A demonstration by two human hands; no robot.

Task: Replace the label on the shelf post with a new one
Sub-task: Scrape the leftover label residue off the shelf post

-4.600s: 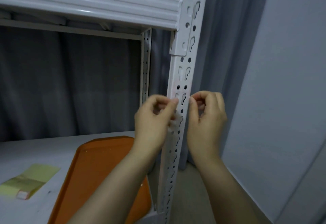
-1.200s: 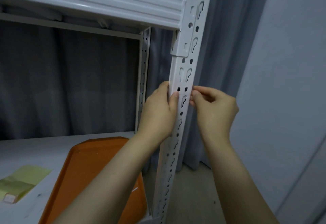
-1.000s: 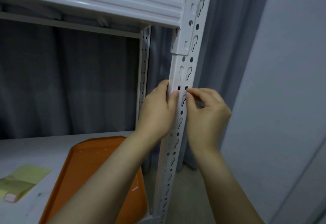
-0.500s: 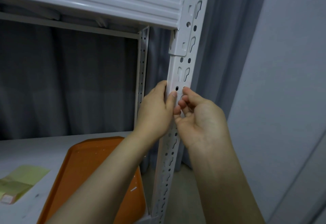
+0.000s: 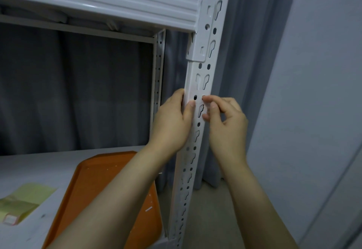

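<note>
Shelf post [image 5: 203,76]: white perforated metal, keyhole slots.
Label [image 5: 198,102]: pale thin strip.
Left hand [image 5: 172,121]: grips post.
Right hand [image 5: 227,125]: pinches label edge.

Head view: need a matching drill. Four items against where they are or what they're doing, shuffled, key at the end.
Items
1. left hand
2. right hand
3. orange tray
4. yellow-green sheet

Places or states
A. lies on the lower shelf, next to the foot of the shelf post
B. pinches at the pale label on the post's front
C. lies at the far left of the lower shelf
D. grips the post's left edge, thumb on the front

Pairs: 1-D, 2-B, 3-A, 4-C
</note>
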